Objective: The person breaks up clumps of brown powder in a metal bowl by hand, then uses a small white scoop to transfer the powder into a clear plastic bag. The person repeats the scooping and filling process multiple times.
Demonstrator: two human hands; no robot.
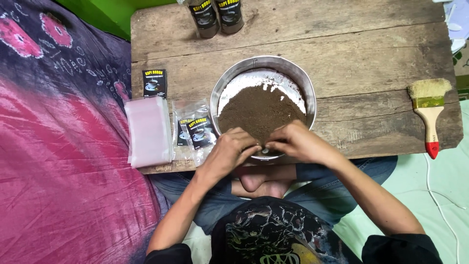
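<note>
Both the left hand (229, 149) and right hand (297, 143) pinch narrowly together at the metal bowl (303, 83)'s near rim, perhaps holding something small. Brown powder (259, 112) lies just beyond the fingertips; keeping the pinch low over it should limit spills.

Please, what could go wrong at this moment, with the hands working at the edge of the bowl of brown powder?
1. Both hands, left hand and right hand, press at the near rim of the metal bowl, which sits close to the wooden table edge; it might tip toward the lap.
2. Brown powder could spill onto the clear sachets beside the bowl.
</note>
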